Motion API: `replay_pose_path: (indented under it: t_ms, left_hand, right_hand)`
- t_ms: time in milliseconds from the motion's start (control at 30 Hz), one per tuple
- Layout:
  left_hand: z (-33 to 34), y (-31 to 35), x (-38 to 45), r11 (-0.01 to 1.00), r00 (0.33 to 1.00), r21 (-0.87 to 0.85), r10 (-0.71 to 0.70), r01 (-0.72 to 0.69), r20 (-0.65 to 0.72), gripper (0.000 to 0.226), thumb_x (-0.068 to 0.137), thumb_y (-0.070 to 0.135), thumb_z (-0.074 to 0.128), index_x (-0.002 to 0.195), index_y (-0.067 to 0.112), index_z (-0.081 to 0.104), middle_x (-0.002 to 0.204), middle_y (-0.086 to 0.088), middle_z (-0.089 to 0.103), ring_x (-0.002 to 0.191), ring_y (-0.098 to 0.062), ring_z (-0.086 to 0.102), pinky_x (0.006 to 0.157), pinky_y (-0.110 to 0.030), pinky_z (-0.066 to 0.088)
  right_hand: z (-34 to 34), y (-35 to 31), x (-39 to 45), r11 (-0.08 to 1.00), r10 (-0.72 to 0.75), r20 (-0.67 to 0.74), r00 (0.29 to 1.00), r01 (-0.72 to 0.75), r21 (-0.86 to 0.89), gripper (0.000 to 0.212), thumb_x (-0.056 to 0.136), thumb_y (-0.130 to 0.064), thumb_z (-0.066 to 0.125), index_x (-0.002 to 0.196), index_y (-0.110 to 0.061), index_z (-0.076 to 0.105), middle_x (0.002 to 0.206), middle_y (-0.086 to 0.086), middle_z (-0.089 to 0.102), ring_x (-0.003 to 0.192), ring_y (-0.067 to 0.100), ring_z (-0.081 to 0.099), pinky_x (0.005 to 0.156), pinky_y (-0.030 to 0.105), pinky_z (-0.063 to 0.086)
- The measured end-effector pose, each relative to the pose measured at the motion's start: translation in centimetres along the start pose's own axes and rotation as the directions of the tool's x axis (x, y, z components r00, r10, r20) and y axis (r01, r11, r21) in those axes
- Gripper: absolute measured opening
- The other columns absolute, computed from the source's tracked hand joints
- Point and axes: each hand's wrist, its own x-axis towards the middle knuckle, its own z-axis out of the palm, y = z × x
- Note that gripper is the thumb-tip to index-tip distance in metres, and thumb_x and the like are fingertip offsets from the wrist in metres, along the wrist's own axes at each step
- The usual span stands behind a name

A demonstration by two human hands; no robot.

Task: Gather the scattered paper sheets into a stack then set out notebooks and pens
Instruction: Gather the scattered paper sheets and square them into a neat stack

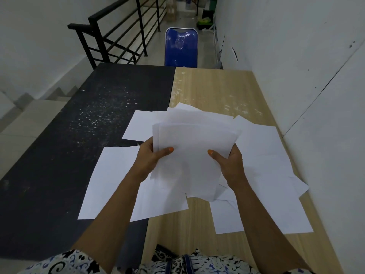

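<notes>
White paper sheets (pixel 194 153) sit gripped between left hand (pixel 151 158) and right hand (pixel 229 165).

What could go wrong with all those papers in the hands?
1. The held bundle is fanned out and uneven, gripped only at its sides by the left hand and right hand, so sheets might slip out.
2. One loose sheet pokes past the table's right edge and could slide off.
3. Sheets still lying on the table could be scattered if the arms sweep over them.
</notes>
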Motion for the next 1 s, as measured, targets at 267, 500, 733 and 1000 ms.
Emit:
replay_pose_path:
  t_ms: [267,500,733,1000]
  left_hand:
    - [1.1,0.3,-0.1,0.998,0.997,0.003,0.056,-0.056,-0.054,0.026,0.089,0.017,0.067,0.111,0.028,0.061,0.105,0.012,0.069,0.090,-0.003,0.069,0.069,-0.019,0.055]
    - [1.3,-0.8,-0.1,0.997,0.991,0.006,0.077,-0.076,-0.110,0.047,0.086,0.021,0.071,0.130,0.020,0.054,0.117,0.006,0.065,0.103,-0.011,0.064,0.075,-0.020,0.056]
    - [2.0,-1.3,-0.8,0.998,0.993,-0.068,-0.001,-0.007,-0.118,0.032,0.091,0.025,0.065,0.122,0.022,0.058,0.110,0.005,0.068,0.100,-0.016,0.065,0.075,-0.024,0.054]
    - [1.7,-1.5,-1.1,0.995,0.993,-0.084,0.042,-0.051,-0.107,0.047,0.079,0.034,0.068,0.124,0.023,0.058,0.113,0.003,0.069,0.101,-0.014,0.067,0.077,-0.025,0.056]
  right_hand:
    - [0.7,-0.8,0.1,0.999,-0.046,-0.052,0.998,0.046,0.001,0.030,0.085,-0.011,0.071,0.112,-0.018,0.061,0.104,-0.003,0.069,0.096,0.012,0.067,0.083,0.033,0.056]
    - [1.1,-0.2,-0.3,0.998,0.014,-0.044,0.999,-0.011,0.061,0.042,0.080,-0.010,0.076,0.116,-0.020,0.056,0.102,-0.004,0.066,0.095,0.010,0.064,0.073,0.022,0.056]
    - [1.3,-0.1,-0.7,0.987,0.067,-0.019,0.998,-0.064,0.146,0.027,0.082,-0.009,0.073,0.105,-0.019,0.063,0.098,0.002,0.070,0.092,0.020,0.067,0.071,0.029,0.057]
    - [1.5,0.4,-0.8,0.992,0.076,0.025,0.997,-0.078,0.098,0.046,0.077,-0.007,0.077,0.115,-0.024,0.057,0.106,-0.003,0.067,0.097,0.011,0.064,0.074,0.020,0.053]
